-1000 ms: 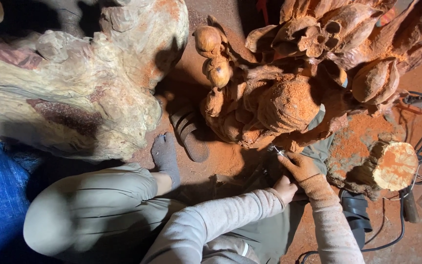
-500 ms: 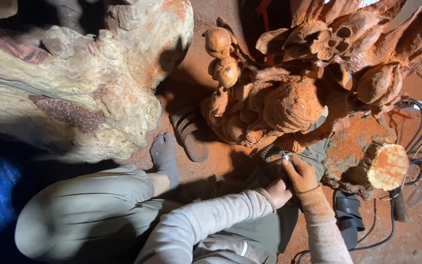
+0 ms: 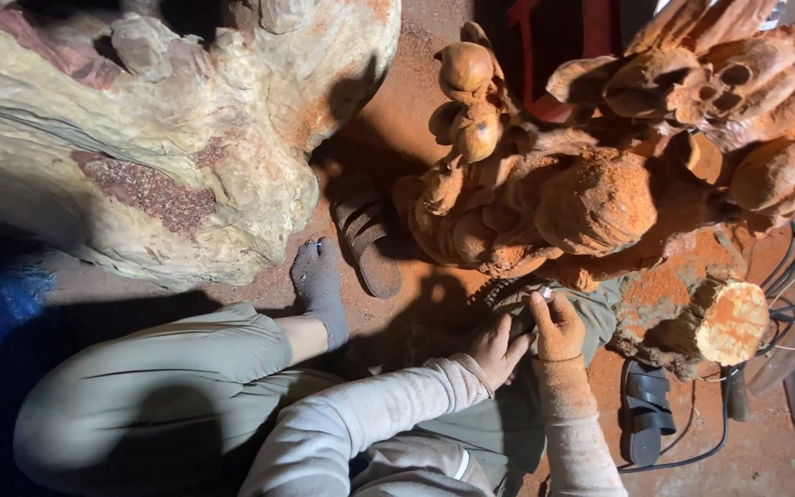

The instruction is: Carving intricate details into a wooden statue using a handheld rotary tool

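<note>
A reddish carved wood sculpture (image 3: 591,198), coated in orange sawdust, stands on the dusty floor in front of me. My right hand (image 3: 558,327) wears a dusty work glove and grips a small metal tool (image 3: 545,294) against the carving's lower edge. My bare left hand (image 3: 499,348) closes around the dark body of the same tool just below it. My knee in grey trousers (image 3: 140,387) is bent at the lower left, with a grey-socked foot (image 3: 319,281) on the floor.
A big pale burl (image 3: 158,138) fills the upper left. One sandal (image 3: 370,239) lies by the sculpture, another sandal (image 3: 644,410) at the lower right. A cut log end (image 3: 729,322) and black cables (image 3: 784,267) lie to the right.
My hands have stayed at the carving's base, shifting a little to the right. My head has moved, so the whole scene has slid slightly in the frame.
</note>
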